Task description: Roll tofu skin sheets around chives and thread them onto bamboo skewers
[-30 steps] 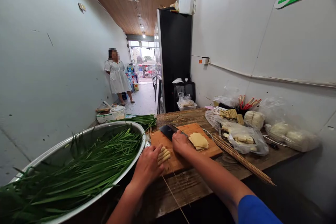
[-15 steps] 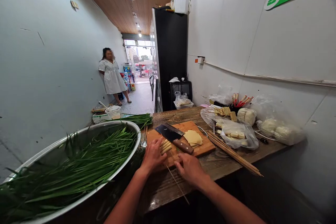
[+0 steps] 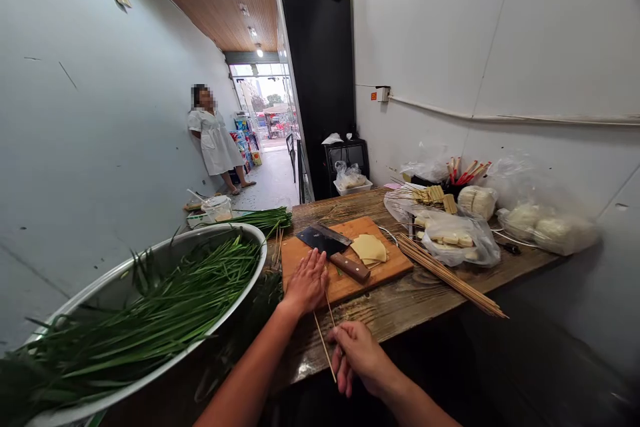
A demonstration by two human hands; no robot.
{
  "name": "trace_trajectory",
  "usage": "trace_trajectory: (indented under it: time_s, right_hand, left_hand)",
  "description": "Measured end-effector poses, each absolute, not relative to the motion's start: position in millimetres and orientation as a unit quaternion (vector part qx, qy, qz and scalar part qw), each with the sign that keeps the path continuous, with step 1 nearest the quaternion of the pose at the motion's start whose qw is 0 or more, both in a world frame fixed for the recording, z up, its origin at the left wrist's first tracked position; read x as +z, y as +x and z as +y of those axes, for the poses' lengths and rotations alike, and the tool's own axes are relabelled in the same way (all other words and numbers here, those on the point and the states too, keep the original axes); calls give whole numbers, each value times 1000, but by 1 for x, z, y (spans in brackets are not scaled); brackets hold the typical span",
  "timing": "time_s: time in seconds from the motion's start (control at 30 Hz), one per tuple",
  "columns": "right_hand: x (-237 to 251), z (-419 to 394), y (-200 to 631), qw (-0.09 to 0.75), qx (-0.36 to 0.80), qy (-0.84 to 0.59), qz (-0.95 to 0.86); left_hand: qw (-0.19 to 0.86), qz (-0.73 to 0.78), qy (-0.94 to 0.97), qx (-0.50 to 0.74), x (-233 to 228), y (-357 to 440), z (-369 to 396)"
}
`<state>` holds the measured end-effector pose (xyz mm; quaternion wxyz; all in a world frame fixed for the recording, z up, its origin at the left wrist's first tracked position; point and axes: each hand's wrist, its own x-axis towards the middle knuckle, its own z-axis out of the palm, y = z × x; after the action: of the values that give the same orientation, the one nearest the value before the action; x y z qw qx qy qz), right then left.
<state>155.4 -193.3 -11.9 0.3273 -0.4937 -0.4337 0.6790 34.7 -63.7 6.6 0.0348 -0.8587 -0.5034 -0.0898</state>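
My left hand (image 3: 306, 282) lies flat, fingers stretched out together, on the near left part of the wooden cutting board (image 3: 293, 253). It covers the spot where pale rolls showed before; they are hidden. My right hand (image 3: 356, 355), closer to me at the table edge, pinches a thin bamboo skewer (image 3: 330, 309) that points towards the left palm. A second skewer (image 3: 325, 348) sticks out from under the left hand towards me, passing beside the right fingers. On the board rest a cleaver (image 3: 317, 241) with a brown handle and a small stack of thin yellowish sheets (image 3: 369, 249).
To the left stands a large metal basin (image 3: 263, 257) of green chives (image 3: 200, 307). A skewer bundle (image 3: 450, 277) lies right of the board, near a plastic bag with pale pieces (image 3: 457, 240). Further right are bagged white items (image 3: 550, 225). A person (image 3: 216, 140) stands by the left wall.
My left hand has flattened over the pale rolls. My right hand has moved back towards me, off the board, and now pinches a skewer. The view has tipped down slightly.
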Motion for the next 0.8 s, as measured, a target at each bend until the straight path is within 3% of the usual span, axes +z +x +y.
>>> trace_trajectory:
  time_s: [0.8]
  right_hand:
    - [-27,-195,154,323,658,-485,-478]
  left_hand:
    - [24,-501,-859,-97,1,37,-67]
